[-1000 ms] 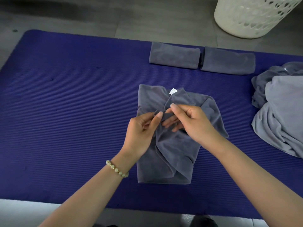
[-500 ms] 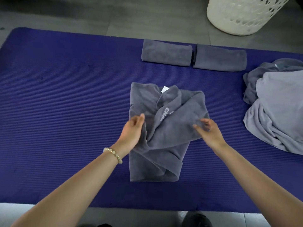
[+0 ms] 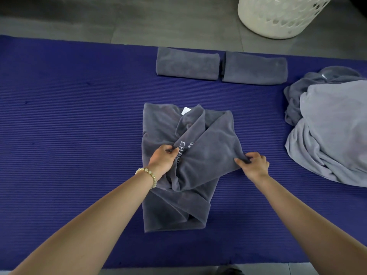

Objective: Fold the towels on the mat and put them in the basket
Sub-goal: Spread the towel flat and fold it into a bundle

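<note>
The purple mat (image 3: 69, 126) fills most of the view. The white perforated basket (image 3: 278, 18) stands off it on the grey floor at 1 o'clock, well apart from the work. At 3 o'clock a loose heap of unfolded towels (image 3: 329, 132) lies on the mat, with its nearest fold close to the right hand. A wide sweep of cloth could catch that fold and drag it along.

The dark grey towel (image 3: 210, 147) being worked lies at the centre of the mat, half folded. Its upper layer is twisted into a diagonal ridge with printed lettering showing. That twist looks like the main risk: laid down as it is, it would likely trap creases and leave the edges out of line with the layer beneath. A hard sideways pull could also slide the lower layer out of square.

At 12 o'clock the left folded towel (image 3: 187, 63) and the right folded towel (image 3: 255, 68) sit side by side, not yet in the basket.

The left hand (image 3: 161, 158) has its grip clamped on a bunch of cloth beside the lettering. The right hand (image 3: 253, 163) pinches the upper layer's right edge. Both pinches hold little cloth and could slip.

The beaded bracelet (image 3: 147, 174) on the left wrist might snag the fabric, and a white label (image 3: 185, 111) shows near the towel's top edge
</note>
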Tool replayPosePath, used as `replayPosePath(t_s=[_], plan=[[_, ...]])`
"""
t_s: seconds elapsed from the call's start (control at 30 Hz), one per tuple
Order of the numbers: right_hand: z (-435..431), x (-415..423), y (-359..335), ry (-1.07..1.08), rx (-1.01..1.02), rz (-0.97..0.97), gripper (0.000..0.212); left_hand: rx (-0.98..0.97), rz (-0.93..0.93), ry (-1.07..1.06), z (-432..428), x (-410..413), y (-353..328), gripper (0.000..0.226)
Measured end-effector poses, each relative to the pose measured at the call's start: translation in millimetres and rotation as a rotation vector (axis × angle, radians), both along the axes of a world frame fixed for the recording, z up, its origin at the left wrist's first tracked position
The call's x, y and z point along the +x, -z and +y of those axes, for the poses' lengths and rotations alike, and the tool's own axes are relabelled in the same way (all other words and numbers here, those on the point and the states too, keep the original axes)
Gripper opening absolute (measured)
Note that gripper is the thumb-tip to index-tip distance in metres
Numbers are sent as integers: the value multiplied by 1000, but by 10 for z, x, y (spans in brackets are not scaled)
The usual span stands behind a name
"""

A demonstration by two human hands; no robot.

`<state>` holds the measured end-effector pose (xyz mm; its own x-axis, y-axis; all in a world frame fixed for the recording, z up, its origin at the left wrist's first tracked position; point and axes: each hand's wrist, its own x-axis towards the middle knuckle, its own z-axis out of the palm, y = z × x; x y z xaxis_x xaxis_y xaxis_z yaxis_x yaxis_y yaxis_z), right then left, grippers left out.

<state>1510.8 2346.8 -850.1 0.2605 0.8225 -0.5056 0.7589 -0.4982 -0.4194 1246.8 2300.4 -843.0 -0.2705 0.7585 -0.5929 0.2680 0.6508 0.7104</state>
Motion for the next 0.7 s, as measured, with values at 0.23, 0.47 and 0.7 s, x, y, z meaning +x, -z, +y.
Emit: replayPosePath(t_s=[0.23,0.47,0.7], plan=[[104,-156,-186,-40,243,437,20,31,-108,-56,170,105,12,38],[238,-870,-182,-213,218,620,21,40,-183,-203,306,397,78,39],[267,-954,-1,-196,144,587,25,-57,-445,-459,411,190,180,30]])
